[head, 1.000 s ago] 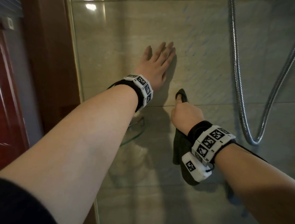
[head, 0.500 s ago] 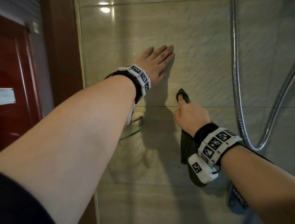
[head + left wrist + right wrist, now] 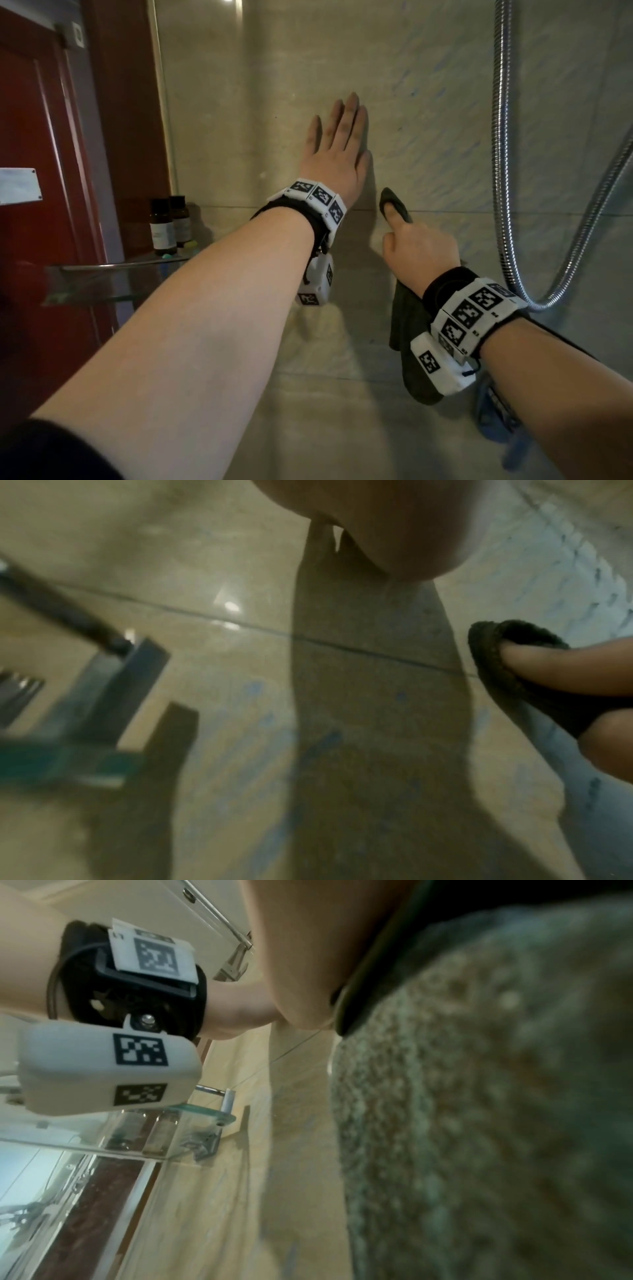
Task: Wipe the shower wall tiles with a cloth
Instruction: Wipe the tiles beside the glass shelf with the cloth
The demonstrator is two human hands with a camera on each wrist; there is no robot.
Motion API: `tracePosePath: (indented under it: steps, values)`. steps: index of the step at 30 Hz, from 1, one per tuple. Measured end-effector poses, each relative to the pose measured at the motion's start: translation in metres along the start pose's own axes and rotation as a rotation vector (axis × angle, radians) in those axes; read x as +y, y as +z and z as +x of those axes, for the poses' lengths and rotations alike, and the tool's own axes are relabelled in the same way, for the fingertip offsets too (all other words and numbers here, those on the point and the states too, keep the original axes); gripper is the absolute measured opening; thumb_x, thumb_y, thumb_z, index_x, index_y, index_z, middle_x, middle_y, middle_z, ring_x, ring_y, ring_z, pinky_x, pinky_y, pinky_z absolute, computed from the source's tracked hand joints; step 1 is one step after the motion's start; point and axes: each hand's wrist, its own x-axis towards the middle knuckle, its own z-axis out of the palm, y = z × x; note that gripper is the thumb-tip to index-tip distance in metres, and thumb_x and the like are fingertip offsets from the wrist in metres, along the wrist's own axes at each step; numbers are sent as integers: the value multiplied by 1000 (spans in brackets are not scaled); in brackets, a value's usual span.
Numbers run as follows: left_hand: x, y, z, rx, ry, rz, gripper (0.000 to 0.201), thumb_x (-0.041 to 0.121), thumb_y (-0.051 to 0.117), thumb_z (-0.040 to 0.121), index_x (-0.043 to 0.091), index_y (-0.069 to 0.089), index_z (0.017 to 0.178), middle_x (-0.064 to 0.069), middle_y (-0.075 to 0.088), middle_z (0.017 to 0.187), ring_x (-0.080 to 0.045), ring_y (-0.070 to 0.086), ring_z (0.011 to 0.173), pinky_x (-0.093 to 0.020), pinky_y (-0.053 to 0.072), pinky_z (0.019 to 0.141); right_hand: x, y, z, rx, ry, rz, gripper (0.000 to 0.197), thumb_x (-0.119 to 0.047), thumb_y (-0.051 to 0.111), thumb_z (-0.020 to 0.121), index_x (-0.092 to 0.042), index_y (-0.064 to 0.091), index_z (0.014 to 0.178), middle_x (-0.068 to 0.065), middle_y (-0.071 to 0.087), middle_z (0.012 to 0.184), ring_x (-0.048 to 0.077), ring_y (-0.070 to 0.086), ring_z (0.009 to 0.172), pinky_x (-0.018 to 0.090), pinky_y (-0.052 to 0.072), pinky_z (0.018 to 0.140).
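- Against half a second earlier, the left hand (image 3: 337, 161) is seen turned more upright on the shower wall tiles (image 3: 428, 102), its fingers (image 3: 349, 116) straight and close together.
- At frame centre, the dark cloth (image 3: 394, 202) is pinned to the grout line by the right hand (image 3: 419, 250), forefinger extended; the rest is draped below the wrist.
- The other right fingers are hidden.
- Bottles (image 3: 162, 226) on a glass shelf (image 3: 102, 284) are now shown at left.
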Motion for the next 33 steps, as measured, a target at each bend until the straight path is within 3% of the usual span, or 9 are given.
tracePosePath:
  steps: [3, 5, 11, 17, 23, 28, 33]
  values:
    - [7, 12, -8, 40, -44, -36, 58, 34, 18, 105, 12, -4, 154, -5, -11, 162, -22, -10, 149, -42, -8, 120, 10, 0, -4, -7, 14, -70, 54, -24, 29, 99, -24, 15, 151, 11, 63, 90, 25, 45, 64, 32, 36, 58]
    - [12, 20, -12, 63, -84, -62, 58, 33, 17, 105, 12, -3, 154, -5, -9, 162, -22, -9, 149, -42, -10, 119, 15, 1, -7, -5, 40, -98, 54, -23, 28, 99, -21, 14, 151, 10, 64, 91, 26, 50, 65, 32, 35, 57]
    - [24, 33, -20, 101, -154, -104, 56, 32, 18, 105, 11, -1, 154, -7, -6, 162, -23, -8, 149, -42, -12, 118, 28, 7, -11, -10, 206, -49, 57, -17, 30, 98, -5, 9, 150, 16, 64, 103, 34, 62, 89, 34, 34, 66]
    - [25, 41, -20, 129, -157, -87, 57, 32, 15, 104, 9, -1, 154, -10, -5, 162, -26, -7, 149, -45, -11, 118, 15, 12, -4, 41, 235, 57, 57, -17, 32, 99, 6, 11, 147, 17, 64, 107, 35, 61, 96, 35, 35, 71]
    - [24, 47, -19, 164, -153, -59, 58, 34, 14, 103, 8, 1, 154, -12, -2, 162, -28, -4, 149, -47, -8, 119, 12, 14, -7, 25, 94, -63, 53, -20, 29, 101, -7, 15, 150, 15, 64, 99, 33, 62, 85, 33, 32, 62]
    - [25, 48, -18, 185, -159, -51, 58, 34, 14, 103, 8, 1, 154, -13, -1, 162, -28, -3, 149, -47, -7, 119, 31, -2, -12, 5, 157, -46, 49, -18, 30, 99, -19, 29, 148, 20, 63, 102, 37, 61, 91, 33, 30, 62]
    - [25, 46, -19, 186, -160, -59, 58, 33, 15, 103, 8, 1, 154, -12, -1, 162, -28, -3, 149, -47, -7, 119, 42, -8, -15, 16, 270, 124, 47, -16, 32, 98, -18, 38, 144, 25, 62, 108, 40, 58, 98, 33, 34, 69]
